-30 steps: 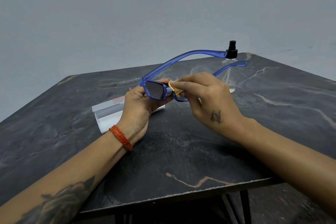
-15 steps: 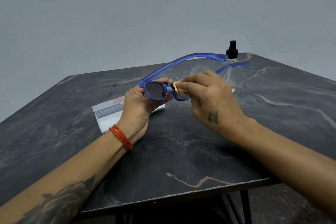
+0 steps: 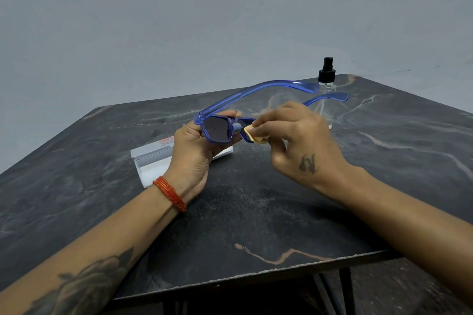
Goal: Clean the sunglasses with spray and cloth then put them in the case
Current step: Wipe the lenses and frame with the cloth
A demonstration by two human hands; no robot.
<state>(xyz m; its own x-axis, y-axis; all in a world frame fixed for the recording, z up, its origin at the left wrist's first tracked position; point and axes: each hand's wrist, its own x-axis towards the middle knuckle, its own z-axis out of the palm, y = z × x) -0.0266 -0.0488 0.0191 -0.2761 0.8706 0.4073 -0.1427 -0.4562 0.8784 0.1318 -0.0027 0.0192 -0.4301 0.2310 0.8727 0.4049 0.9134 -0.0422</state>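
Dark table [image 3: 256, 212], hands wiping sunglasses [image 3: 217, 130]

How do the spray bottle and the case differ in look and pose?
The spray bottle is clear with a black top; the case is white. The spray bottle stands upright at the far side of the table; the case lies flat, partly hidden behind the left hand. Neither is held.

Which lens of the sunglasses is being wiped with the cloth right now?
The lens by the right hand, whose fingers pinch the yellow cloth onto it. The other lens, beside the left hand, is uncovered.
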